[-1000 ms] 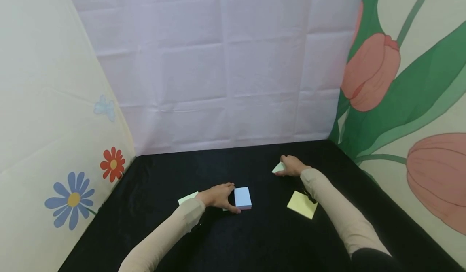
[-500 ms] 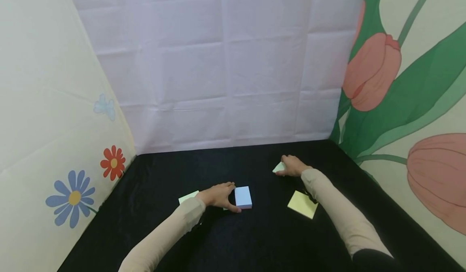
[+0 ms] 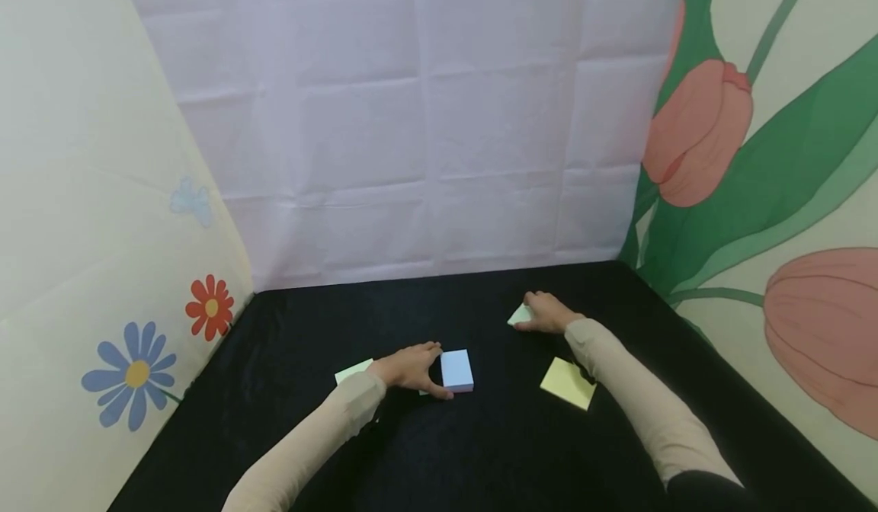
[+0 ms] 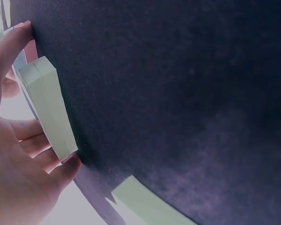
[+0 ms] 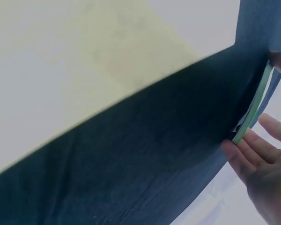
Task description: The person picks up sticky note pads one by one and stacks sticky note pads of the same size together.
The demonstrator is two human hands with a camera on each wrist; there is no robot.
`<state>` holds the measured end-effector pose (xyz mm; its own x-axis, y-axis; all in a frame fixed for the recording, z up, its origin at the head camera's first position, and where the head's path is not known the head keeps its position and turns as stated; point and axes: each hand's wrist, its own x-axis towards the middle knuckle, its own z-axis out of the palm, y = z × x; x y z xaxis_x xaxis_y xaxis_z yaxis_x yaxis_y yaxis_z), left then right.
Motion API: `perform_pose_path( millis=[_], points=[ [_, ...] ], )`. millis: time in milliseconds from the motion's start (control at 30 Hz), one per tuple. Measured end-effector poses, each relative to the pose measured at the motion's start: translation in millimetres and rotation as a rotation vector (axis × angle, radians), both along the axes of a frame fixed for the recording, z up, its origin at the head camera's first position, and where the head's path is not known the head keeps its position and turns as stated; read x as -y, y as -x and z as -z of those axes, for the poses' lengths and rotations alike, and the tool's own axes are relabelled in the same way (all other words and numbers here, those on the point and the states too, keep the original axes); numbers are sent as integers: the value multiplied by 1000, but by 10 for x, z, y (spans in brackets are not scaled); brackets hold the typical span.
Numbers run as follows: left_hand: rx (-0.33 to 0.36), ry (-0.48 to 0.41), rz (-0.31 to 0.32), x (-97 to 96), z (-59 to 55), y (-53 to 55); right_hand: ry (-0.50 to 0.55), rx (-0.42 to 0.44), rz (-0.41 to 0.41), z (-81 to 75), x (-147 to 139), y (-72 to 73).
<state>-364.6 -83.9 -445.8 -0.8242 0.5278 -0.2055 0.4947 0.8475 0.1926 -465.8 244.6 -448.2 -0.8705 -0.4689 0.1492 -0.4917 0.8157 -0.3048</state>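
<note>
Partly curled above the black table (image 3: 480, 451), the left hand (image 3: 408, 367) holds a pale green block (image 4: 51, 112) just beside the blue-topped pad (image 3: 456, 369); the right hand (image 3: 549, 314) pinches a thinner green pad (image 3: 520, 315). Lining up seems in hand; the next move likely calls for a steady, level hold.

Toward the far edge of the tabletop (image 3: 480, 459), its near edge cut off, the right hand (image 3: 550, 314) covers part of a mint-green sticky-note pad (image 3: 519, 315).

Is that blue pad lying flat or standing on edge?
Flat: in the head view, the blue pad shows its broad face upward above a thin front side.
</note>
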Motion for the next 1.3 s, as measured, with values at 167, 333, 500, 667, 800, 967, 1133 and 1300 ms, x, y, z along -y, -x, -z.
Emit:
perform_pose_path(
  millis=[167,333,500,667,800,967,1133,1300],
  points=[
    [-2,-7,6,9,7,-10,-8,-14,-23,-3,84,-27],
    [4,-2,-5,13,2,-7,-15,-20,-47,-18,165,-36],
    [0,-2,-5,16,6,-9,-26,-4,-42,-47,223,-68],
    [0,-6,-4,27,10,-8,-30,-16,-58,-52,271,-84],
    [5,-12,-1,38,-8,-9,-32,-37,-88,-60,313,-92],
    [10,-16,1,37,-28,-17,-27,-30,-109,-82,342,-130],
    [10,-15,4,39,-37,-20,-14,-30,-134,-110,386,-173],
    [8,-21,5,36,-24,-20,-23,-17,-154,-122,440,-209]
  ],
)
